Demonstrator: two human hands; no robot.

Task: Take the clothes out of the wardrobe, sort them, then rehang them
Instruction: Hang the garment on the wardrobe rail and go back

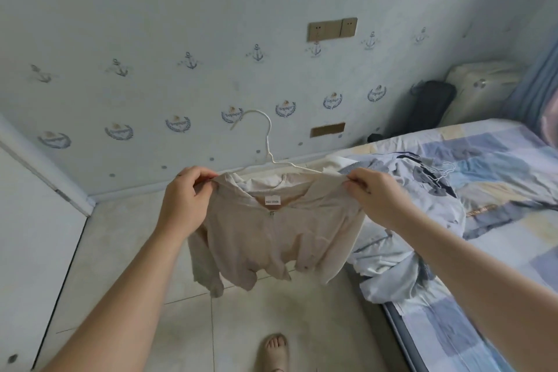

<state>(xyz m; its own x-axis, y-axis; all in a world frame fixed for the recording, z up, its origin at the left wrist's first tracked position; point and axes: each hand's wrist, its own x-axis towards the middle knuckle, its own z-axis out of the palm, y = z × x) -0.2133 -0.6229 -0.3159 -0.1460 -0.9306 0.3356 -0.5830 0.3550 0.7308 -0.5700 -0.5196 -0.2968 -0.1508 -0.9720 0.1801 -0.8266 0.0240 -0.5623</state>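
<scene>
A beige top hangs in the air over the tiled floor, just beside the bed. The left hand pinches its left shoulder, fingers curled over the cloth; the right hand pinches the other shoulder the same way. A white hanger rises from the collar, its arms seemingly inside the shoulders, though cloth hides them. More clothes lie heaped on the bed.

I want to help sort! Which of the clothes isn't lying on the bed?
The beige top: left hand and right hand hold it up on a white hanger. The pale blue clothes lie heaped on the bed.
</scene>
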